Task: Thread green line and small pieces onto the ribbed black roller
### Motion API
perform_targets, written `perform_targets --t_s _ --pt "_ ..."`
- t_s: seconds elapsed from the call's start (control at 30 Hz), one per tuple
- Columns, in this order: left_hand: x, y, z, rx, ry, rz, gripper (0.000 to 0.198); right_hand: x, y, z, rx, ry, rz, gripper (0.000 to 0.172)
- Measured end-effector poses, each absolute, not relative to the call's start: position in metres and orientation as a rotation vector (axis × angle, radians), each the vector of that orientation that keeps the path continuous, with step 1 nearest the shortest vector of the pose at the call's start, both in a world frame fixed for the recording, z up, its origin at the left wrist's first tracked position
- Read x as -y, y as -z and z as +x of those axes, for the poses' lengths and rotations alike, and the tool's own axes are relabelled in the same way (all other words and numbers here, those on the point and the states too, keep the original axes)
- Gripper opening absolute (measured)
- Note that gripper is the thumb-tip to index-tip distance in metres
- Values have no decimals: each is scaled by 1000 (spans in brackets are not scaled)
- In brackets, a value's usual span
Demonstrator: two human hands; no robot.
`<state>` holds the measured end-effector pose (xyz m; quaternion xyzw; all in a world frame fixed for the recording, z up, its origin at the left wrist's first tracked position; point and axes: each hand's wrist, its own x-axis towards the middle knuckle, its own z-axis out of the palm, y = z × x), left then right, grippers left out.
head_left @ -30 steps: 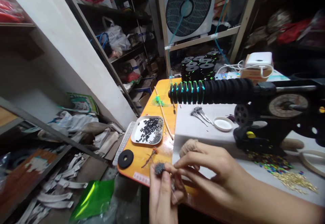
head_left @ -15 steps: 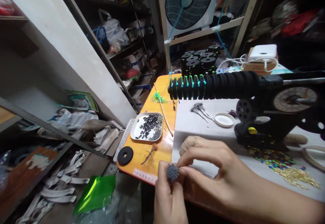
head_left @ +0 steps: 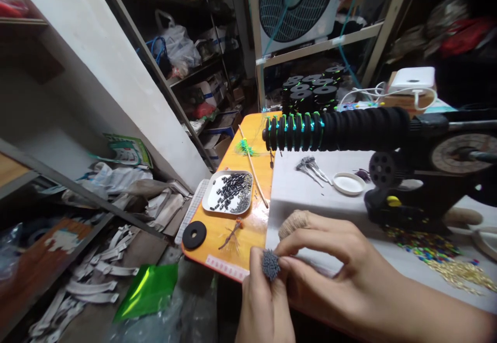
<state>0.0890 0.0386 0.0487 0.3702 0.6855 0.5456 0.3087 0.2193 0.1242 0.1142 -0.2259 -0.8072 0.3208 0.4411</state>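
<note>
Near the bottom middle, my left hand (head_left: pixel 266 301) grips a tight round bundle of small grey tips (head_left: pixel 271 264) between thumb and fingers. The bundle's lower part is hidden inside the hand. Coming from the right, my right hand (head_left: pixel 330 257) has thumb and fingertip pinched together at the bundle's right edge. One of its fingers wears a beige wrapping (head_left: pixel 293 223). On the white cloth beyond lie similar grey-tipped bunches with white stems (head_left: pixel 310 169). A white tray (head_left: pixel 206 198) to the left holds black tubes and small grey and gold pieces.
A black machine (head_left: pixel 411 187) with a row of black spools (head_left: pixel 365 128) reaches over the table from the right. Coloured and gold beads (head_left: pixel 462 275) lie at right. A thin stick (head_left: pixel 254 169), a black disc (head_left: pixel 194 235) and a round white lid (head_left: pixel 348 183) are on the table.
The whole view has shifted slightly, so the scene sits a little farther right. Both hands stay at the grey bundle in nearly the same pose.
</note>
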Motion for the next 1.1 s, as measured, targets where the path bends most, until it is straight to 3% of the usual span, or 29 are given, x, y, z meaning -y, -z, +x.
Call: perform_targets --t_s 0.1,0.23,0.4,0.57,0.7,1.1 --pt "-40 -54 97 -1816 -1413 783 42 -121 -117 219 1999 -861 -570 16" --pt "-48 -59 103 -1464 -1653 478 55 -120 -118 221 1994 -875 -574 16" --pt "-53 -71 93 -978 -1637 415 37 -127 -113 224 2058 -771 -497 11" --pt "-54 -76 80 -711 -1544 473 32 -133 -107 224 2176 -546 -445 8" --pt "-54 -74 77 -658 -1535 494 25 -130 -104 224 2196 -545 -466 8" --pt "-53 -72 89 -892 -1691 448 34 -128 -109 222 2184 -611 -498 9"
